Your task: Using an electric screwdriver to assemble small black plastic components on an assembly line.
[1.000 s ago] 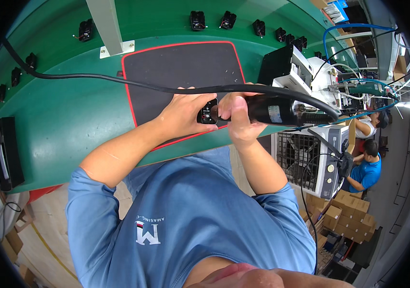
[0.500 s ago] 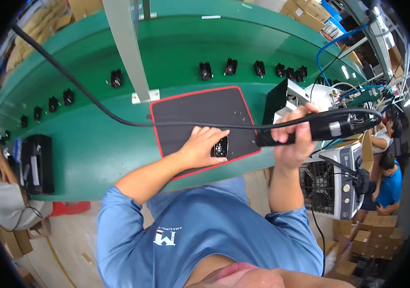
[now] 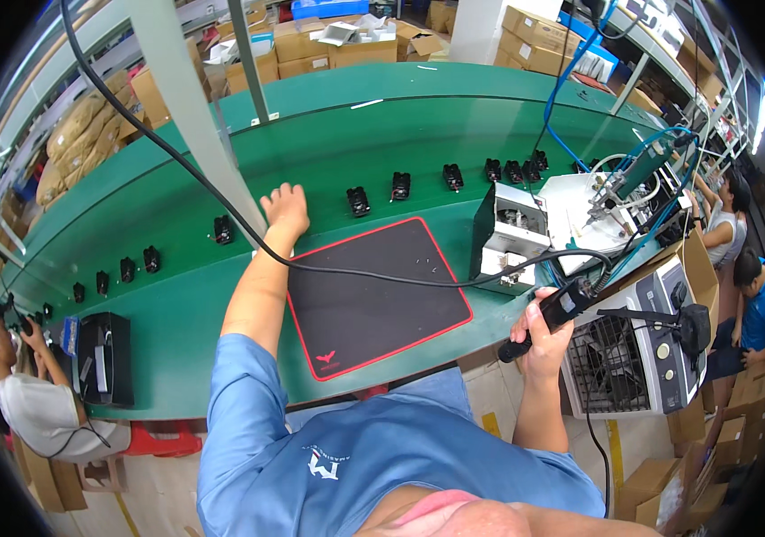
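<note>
Left hand (image 3: 286, 209) reaches out over the green belt (image 3: 324, 143), just beside the grey post (image 3: 181, 107). Fingers loosely spread; we see nothing in them, though the palm side is hidden. Right hand (image 3: 547, 338) is closed around a black corded power screwdriver (image 3: 563, 306), held near the bench's front edge with its tip angled down and to the left.

Risks, as we judge them: the screwdriver's black cable (image 3: 382, 280) passes over the mat (image 3: 369, 327) and across the left forearm in our view, so a quick pull by either arm could snag it. A low sweep of the left hand might topple a small black unit; the nearest stand on either side, one left of the post (image 3: 223, 230), one to the right (image 3: 358, 201). The driver is also near the white bench machine (image 3: 509, 259); a careless swing could knock it.

Looks: screwdriver dark, cylindrical, a pale label on the body, coiled strain relief at the cable end. Units blocky, black, spaced unevenly along the belt; finer detail too small for us.
</note>
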`<state>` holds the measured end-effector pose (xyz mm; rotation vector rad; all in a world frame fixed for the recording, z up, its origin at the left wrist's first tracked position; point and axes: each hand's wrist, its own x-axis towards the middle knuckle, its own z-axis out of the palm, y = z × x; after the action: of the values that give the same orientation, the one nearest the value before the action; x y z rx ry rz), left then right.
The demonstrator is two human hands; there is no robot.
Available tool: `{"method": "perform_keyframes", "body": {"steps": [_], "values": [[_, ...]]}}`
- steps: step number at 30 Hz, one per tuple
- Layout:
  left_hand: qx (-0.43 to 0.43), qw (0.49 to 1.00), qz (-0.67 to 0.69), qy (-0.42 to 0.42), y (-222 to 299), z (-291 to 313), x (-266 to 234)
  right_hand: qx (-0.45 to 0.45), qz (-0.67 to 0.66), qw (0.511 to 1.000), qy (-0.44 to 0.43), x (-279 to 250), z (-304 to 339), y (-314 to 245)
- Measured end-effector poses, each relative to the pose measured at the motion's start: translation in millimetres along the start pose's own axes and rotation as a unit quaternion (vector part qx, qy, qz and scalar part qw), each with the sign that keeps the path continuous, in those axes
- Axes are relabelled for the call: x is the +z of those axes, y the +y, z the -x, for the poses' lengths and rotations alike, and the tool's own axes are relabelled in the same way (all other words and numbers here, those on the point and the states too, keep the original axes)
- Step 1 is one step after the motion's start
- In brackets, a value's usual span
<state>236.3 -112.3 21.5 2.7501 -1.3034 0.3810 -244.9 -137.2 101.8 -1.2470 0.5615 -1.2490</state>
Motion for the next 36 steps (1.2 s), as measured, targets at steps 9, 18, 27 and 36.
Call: {"method": "perform_keyframes", "body": {"steps": [9,18,27,36], "values": [[0.147,0.967,0.207,-0.027,62,-1,3,0.014,0.016,0.997,0.079,-35,-1,-6],[0.212,0.905,0.369,0.008,93,68,-38,-0.06,0.041,0.993,0.089,-22,-27,-10],[0.306,0.836,0.449,-0.082,116,216,-53,-0.222,0.112,0.964,0.091,4,-124,6],[0.29,0.833,0.466,-0.067,109,216,-49,-0.179,0.134,0.972,0.073,0,-132,19]]}}
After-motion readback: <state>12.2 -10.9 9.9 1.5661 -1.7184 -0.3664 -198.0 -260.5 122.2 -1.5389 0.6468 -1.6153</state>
